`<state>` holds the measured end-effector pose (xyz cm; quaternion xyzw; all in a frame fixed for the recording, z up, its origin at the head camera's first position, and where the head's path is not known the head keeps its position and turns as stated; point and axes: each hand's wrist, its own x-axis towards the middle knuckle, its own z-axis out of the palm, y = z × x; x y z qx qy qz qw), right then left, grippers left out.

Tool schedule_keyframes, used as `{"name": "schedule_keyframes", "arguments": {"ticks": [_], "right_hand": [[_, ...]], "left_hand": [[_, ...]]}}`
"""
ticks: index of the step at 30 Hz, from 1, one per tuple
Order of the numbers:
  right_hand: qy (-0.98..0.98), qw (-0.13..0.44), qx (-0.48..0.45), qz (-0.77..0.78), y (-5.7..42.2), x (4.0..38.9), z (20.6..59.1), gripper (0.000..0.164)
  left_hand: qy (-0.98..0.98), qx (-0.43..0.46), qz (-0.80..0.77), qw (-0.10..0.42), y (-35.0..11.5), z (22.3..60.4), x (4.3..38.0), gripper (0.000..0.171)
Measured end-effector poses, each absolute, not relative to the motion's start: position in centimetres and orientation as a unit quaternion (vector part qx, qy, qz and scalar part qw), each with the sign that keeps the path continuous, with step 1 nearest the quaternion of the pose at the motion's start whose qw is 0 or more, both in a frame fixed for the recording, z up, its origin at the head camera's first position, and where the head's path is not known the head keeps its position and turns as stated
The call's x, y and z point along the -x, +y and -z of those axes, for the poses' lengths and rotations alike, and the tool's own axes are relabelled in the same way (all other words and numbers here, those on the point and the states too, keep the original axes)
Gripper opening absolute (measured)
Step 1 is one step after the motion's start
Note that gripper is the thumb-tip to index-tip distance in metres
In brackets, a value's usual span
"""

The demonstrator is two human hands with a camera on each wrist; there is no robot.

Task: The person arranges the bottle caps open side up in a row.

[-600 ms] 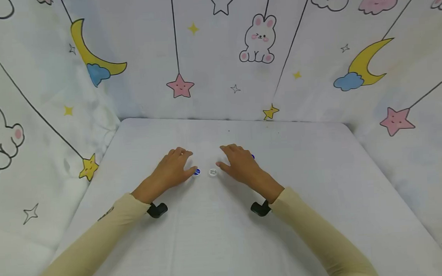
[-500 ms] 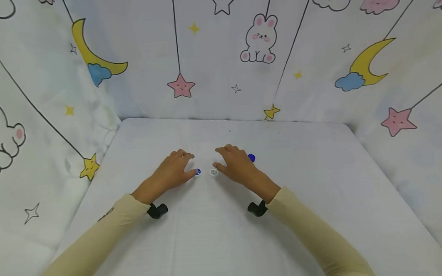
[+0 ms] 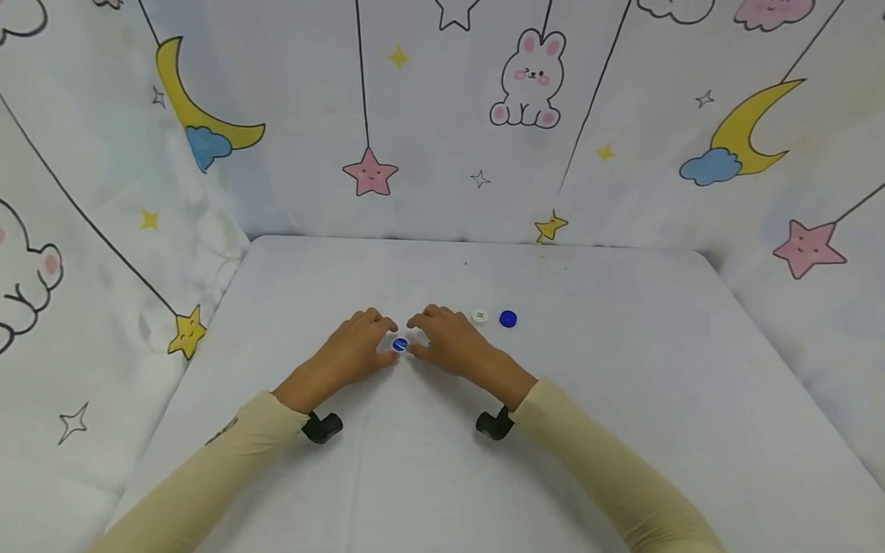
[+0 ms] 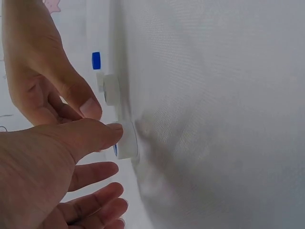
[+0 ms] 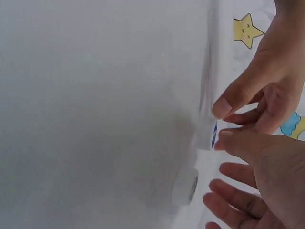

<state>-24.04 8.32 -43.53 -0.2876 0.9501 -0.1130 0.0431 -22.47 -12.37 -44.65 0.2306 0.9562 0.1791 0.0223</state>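
A white backdrop (image 3: 281,68) printed with moons, stars and rabbits stands behind the white table (image 3: 439,494). The left hand (image 3: 350,346) and right hand (image 3: 449,343) face each other, near but apart, fingers loosely bent and thumbs away from the fingertips; neither appears clamped on anything. The short round cap (image 3: 400,345) is between the two hands, at the thumb tips; contact cannot be confirmed.

For a secure hold, set the thumbs and forefingers on opposite sides of the wall and press evenly; unequal pressure would probably skid or tip the part. Keep the right hand clear of the white disc (image 3: 479,316) just to its right and the blue disc (image 3: 508,319) beyond.

The cap has a plain white side wall and a blue top crossed by white.
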Motion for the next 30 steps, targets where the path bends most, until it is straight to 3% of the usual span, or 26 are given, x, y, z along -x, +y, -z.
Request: {"name": "schedule_keyframes", "arguments": {"ticks": [17,30], "right_hand": [[0.943,0.031,0.317,0.098,7.5,23.9,44.7,0.034],[0.942,0.021,0.321,0.093,7.3,23.9,45.0,0.034]], "left_hand": [[0.957,-0.239,-0.161,0.02,-11.9,44.9,22.5,0.033],[0.954,-0.264,-0.139,-0.027,-11.9,45.5,22.6,0.028]]}}
